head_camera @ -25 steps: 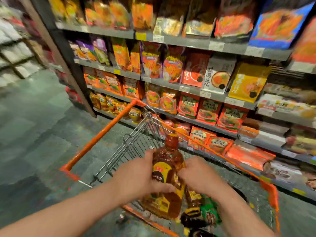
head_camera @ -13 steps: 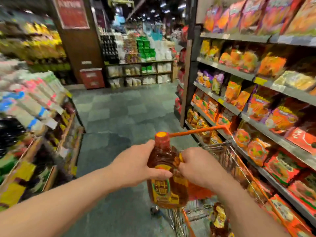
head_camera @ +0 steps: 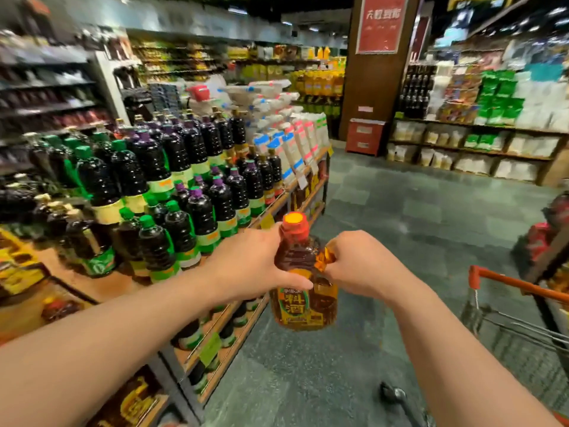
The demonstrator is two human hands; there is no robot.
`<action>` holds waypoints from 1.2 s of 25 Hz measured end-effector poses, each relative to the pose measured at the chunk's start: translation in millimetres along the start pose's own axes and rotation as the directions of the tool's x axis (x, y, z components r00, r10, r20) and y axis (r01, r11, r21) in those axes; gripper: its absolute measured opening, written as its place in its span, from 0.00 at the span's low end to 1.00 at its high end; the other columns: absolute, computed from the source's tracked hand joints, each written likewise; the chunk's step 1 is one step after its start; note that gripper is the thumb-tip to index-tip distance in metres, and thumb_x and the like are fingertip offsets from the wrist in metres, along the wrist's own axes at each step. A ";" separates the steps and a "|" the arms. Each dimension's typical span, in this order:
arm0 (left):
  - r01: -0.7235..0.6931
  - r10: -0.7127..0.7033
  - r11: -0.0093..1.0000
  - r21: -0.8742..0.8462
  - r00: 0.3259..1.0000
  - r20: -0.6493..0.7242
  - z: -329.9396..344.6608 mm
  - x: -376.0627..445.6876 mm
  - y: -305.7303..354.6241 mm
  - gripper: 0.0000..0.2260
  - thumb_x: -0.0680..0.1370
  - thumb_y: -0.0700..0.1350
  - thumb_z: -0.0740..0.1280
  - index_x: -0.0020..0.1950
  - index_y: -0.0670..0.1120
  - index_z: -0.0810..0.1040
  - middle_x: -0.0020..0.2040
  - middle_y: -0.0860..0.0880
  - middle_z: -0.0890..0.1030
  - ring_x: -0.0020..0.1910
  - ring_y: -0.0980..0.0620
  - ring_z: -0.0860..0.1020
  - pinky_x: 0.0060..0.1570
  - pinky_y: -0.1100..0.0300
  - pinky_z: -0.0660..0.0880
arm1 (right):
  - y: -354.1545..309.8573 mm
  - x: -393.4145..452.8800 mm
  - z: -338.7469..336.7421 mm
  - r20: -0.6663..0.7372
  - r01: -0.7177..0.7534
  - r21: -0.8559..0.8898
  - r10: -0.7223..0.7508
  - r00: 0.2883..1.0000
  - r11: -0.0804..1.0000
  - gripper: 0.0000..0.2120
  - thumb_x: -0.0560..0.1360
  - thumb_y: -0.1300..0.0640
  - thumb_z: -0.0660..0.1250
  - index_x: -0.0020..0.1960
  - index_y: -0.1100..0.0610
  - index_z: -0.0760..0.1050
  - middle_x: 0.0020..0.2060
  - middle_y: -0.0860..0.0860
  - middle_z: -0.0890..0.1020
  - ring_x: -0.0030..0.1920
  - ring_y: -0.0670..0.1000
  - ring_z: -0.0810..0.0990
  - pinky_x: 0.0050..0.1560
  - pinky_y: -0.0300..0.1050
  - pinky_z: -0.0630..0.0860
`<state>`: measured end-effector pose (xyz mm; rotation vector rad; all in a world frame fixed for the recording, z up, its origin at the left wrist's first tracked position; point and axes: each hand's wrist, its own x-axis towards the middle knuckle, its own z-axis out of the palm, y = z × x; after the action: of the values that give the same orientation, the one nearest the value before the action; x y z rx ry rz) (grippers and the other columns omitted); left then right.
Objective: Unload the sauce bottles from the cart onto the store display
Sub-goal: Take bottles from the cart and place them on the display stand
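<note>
I hold an amber bottle (head_camera: 303, 285) upright in front of me with both hands, out over the grey tiled floor (head_camera: 400, 217), just beside the edge of the wooden display stand (head_camera: 92, 288) on my left. My left hand (head_camera: 249, 266) curls round the bottle's shoulder, thumb across the front just above the label. My right hand (head_camera: 360, 266) grips the far side, its fingers pinched on the bottle's orange handle (head_camera: 323, 258). The cap (head_camera: 295, 224) is red with a yellow top. The yellow label carries two large dark characters, 料酒; the smaller print above and below them is too blurred for me to read. The stand is packed with dark sauce bottles (head_camera: 172, 180) capped in green and purple, with green-and-yellow labels I cannot make out, and white packets (head_camera: 295, 143) stand further along it. The orange-handled cart (head_camera: 517, 291) is at my right, well apart from the bottle. A red sign (head_camera: 381, 23) on the brown pillar ahead bears pale characters, too smeared to read.
</note>
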<state>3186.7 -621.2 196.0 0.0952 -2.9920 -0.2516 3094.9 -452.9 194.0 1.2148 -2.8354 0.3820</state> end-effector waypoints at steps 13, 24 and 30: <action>0.573 -0.583 0.804 0.160 0.812 0.020 -13.8 -192.9 -218.1 0.35 0.67 0.73 0.67 0.65 0.51 0.69 0.54 0.49 0.79 0.53 0.45 0.78 0.43 0.52 0.75 | -264.1 99.4 150.6 0.095 0.465 0.175 -0.485 0.869 0.868 0.18 0.62 0.43 0.59 0.37 0.57 0.77 0.33 0.54 0.80 0.39 0.59 0.78 0.33 0.47 0.73; 0.904 -0.922 0.387 0.179 0.378 0.086 57.3 -196.6 -330.0 0.28 0.66 0.69 0.67 0.58 0.54 0.75 0.55 0.54 0.80 0.56 0.48 0.79 0.52 0.54 0.76 | -346.4 225.6 245.3 0.495 0.651 0.297 -0.696 0.521 0.699 0.13 0.69 0.59 0.69 0.28 0.56 0.69 0.27 0.51 0.68 0.37 0.55 0.70 0.30 0.42 0.65; 0.942 -0.958 0.283 0.179 0.269 0.097 92.3 -158.7 -372.1 0.18 0.68 0.63 0.68 0.53 0.56 0.75 0.49 0.55 0.81 0.51 0.50 0.80 0.44 0.56 0.74 | -361.1 294.0 305.7 0.555 0.617 0.401 -0.715 0.424 0.677 0.04 0.70 0.62 0.65 0.40 0.62 0.78 0.39 0.58 0.80 0.46 0.58 0.80 0.40 0.42 0.72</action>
<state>3349.6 -960.7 21.6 2.0457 -2.6052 -0.2267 3169.9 -973.7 11.1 2.8771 -2.3866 0.0673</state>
